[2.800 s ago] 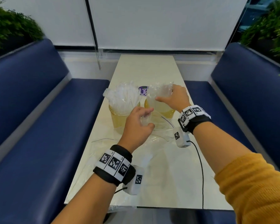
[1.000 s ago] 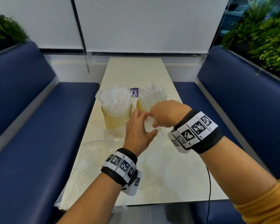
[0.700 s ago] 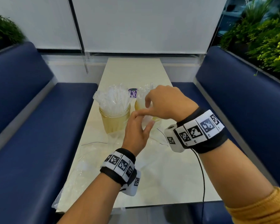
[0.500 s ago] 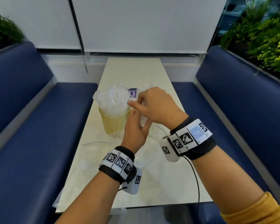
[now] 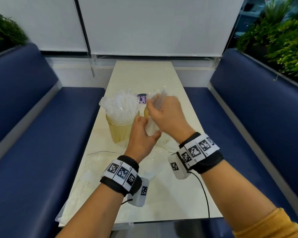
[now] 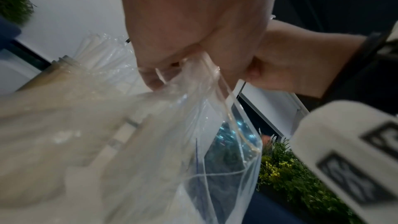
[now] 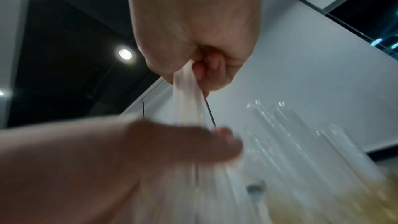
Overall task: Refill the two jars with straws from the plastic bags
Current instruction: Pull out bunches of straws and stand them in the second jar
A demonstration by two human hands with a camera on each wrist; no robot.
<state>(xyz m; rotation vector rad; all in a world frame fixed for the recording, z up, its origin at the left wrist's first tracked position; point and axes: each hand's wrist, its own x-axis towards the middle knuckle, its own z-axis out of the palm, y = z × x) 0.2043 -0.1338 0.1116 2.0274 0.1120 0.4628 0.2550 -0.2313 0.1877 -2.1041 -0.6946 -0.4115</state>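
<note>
The left jar, yellow-tinted glass, stands on the table packed with clear wrapped straws. Of the right jar only a sliver shows behind my hands. My left hand grips a clear zip bag at its mouth, in front of that jar. In the left wrist view the bag hangs from my curled fingers. Just above, my right hand pinches a small bunch of straws. In the right wrist view those straws run down toward the left hand.
A purple label shows between the jars. Flat clear bags lie on the near left of the pale table. A black cable runs across the near right. Blue benches flank the table.
My right hand has risen from the bag's mouth up and left, now level with the straw tops, with a bunch of straws in it. The left hand has stayed on the bag.
</note>
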